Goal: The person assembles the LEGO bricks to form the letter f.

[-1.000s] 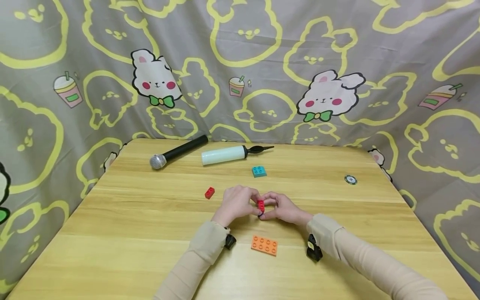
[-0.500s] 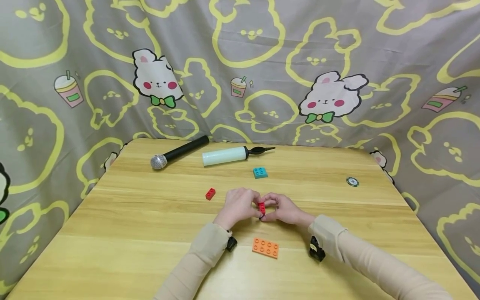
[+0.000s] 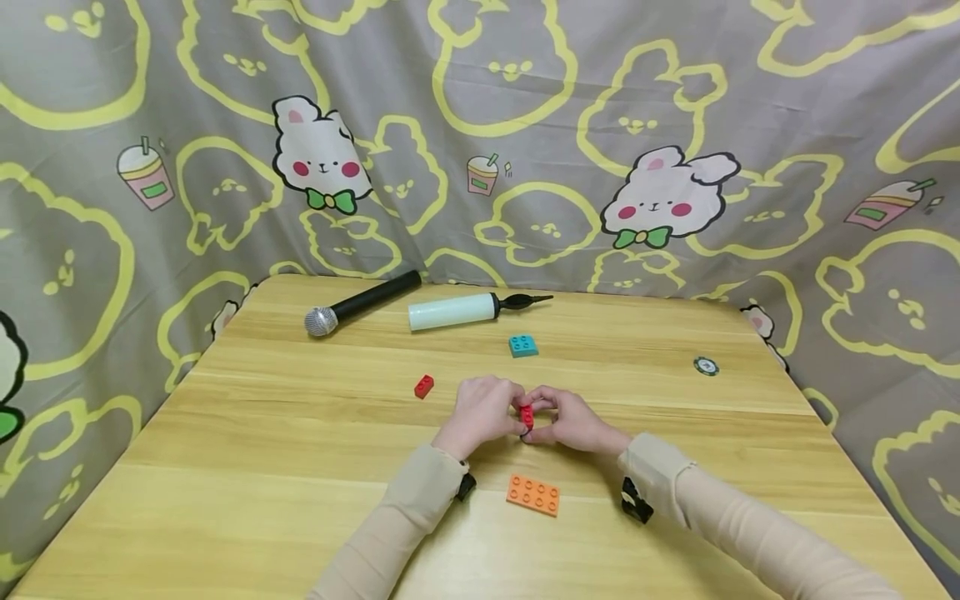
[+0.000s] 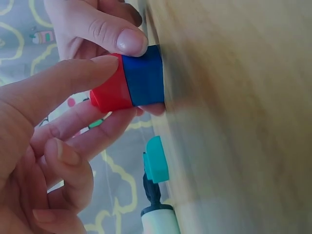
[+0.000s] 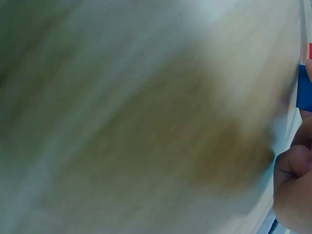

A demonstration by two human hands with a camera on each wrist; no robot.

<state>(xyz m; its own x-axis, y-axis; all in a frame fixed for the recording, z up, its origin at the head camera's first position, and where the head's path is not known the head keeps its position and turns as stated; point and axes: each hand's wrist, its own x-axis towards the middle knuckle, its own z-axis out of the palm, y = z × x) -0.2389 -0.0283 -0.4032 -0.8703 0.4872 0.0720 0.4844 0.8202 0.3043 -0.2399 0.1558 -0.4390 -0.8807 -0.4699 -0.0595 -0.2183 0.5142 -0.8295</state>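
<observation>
Near the middle of the table, a red toy brick (image 3: 527, 415) sits on top of a blue toy brick (image 4: 144, 78), which stands right at the tabletop. My left hand (image 3: 486, 408) pinches the red brick between thumb and fingers. From the other side, my right hand (image 3: 573, 419) grips the blue brick, its thumb pressed on one face in the left wrist view. The fingers of both hands cover much of the pair in the head view. Only the edge of the bricks and part of the right hand show in the right wrist view.
An orange studded plate (image 3: 533, 495) lies nearer the person, between the forearms. Another red brick (image 3: 423, 386) is left of the hands. Beyond are a teal brick (image 3: 523, 346), a balloon pump (image 3: 457, 312) and a microphone (image 3: 367, 304). A poker chip (image 3: 706, 366) lies at right.
Both hands keep their hold on the stacked bricks, almost still. The whole head view has shifted slightly, with the table things staying in place.
</observation>
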